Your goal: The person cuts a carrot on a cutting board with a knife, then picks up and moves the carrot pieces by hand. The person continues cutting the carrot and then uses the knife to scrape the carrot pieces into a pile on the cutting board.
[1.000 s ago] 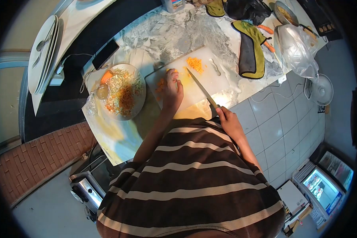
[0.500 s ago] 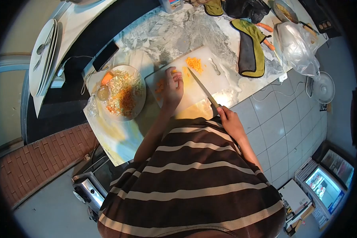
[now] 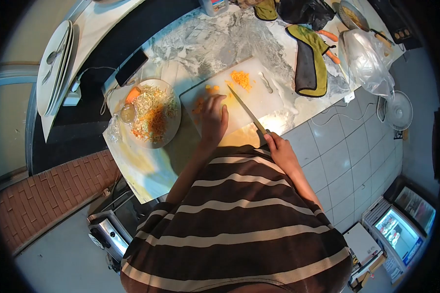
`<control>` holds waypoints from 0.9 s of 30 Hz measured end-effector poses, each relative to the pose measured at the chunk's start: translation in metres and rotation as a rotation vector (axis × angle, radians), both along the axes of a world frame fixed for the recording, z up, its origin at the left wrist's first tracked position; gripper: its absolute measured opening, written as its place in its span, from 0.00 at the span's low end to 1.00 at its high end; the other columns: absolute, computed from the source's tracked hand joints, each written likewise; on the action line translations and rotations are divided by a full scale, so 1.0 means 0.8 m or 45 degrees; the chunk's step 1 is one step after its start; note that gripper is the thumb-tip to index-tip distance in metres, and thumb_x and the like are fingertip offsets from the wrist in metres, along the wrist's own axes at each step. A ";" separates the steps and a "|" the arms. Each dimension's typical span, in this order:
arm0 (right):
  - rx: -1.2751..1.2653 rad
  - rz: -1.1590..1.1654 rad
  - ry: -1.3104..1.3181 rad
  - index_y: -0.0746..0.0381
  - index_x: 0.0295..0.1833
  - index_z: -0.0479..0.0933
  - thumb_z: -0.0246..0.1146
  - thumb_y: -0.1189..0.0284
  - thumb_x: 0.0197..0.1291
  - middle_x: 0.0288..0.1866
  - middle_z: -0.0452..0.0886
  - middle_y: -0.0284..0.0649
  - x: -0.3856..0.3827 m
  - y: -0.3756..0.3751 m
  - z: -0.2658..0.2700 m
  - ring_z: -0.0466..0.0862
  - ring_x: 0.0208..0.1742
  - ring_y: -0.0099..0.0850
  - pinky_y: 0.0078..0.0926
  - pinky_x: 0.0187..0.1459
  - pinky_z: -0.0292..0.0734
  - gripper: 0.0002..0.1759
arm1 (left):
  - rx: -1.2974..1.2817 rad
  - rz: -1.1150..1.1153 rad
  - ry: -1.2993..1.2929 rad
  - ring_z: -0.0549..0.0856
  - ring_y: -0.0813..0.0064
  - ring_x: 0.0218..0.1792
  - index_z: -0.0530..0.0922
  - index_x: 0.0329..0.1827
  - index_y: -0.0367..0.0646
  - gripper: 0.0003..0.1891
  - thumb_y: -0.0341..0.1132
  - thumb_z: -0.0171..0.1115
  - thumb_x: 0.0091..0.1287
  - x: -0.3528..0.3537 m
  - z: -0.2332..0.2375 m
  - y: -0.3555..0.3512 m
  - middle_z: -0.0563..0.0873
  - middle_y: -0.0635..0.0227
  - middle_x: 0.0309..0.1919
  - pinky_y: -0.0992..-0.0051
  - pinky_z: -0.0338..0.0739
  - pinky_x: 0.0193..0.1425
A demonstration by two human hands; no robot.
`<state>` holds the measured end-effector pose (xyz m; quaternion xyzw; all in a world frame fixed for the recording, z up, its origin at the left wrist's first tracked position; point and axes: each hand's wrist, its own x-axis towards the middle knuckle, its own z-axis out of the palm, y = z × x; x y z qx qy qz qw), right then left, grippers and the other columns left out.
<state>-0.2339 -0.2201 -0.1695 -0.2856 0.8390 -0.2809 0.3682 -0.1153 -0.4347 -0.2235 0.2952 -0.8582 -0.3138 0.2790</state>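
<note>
A white cutting board (image 3: 264,105) lies on the counter with a pile of diced carrot (image 3: 241,79) near its far edge. My right hand (image 3: 282,150) grips the handle of a kitchen knife (image 3: 247,108), its blade slanting across the board with the tip close to the pile. Over the board's left half, my left hand (image 3: 214,119) has its fingers curled down; whatever is under them is mostly hidden. A few small carrot bits (image 3: 212,88) lie just beyond those fingertips, and more carrot pieces (image 3: 198,104) sit left of the hand.
Left of the board stands a plate (image 3: 173,129) heaped with shredded vegetables (image 3: 151,115). A phone (image 3: 132,67) lies behind it. Farther right are a green-and-black cloth mitt (image 3: 310,63), whole carrots (image 3: 332,56) and a clear plastic bag (image 3: 369,61).
My left hand has come down slightly toward me, its fingers now lower over the board, uncovering carrot bits beyond them. The knife tip has shifted slightly left.
</note>
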 end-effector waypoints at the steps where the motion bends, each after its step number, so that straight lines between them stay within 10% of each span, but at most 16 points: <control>1: -0.001 0.002 0.003 0.68 0.49 0.77 0.51 0.53 0.75 0.30 0.80 0.63 0.000 -0.001 -0.002 0.80 0.39 0.64 0.54 0.40 0.74 0.26 | -0.145 -0.030 -0.100 0.77 0.59 0.58 0.76 0.58 0.42 0.18 0.28 0.60 0.65 0.002 0.002 0.003 0.79 0.60 0.53 0.60 0.69 0.66; 27: -0.054 0.042 0.103 0.68 0.48 0.77 0.52 0.53 0.75 0.30 0.80 0.64 0.007 -0.010 0.005 0.80 0.40 0.66 0.56 0.39 0.74 0.25 | -0.392 -0.184 -0.221 0.71 0.63 0.69 0.74 0.66 0.39 0.24 0.33 0.60 0.65 0.012 -0.011 0.004 0.78 0.63 0.64 0.58 0.58 0.75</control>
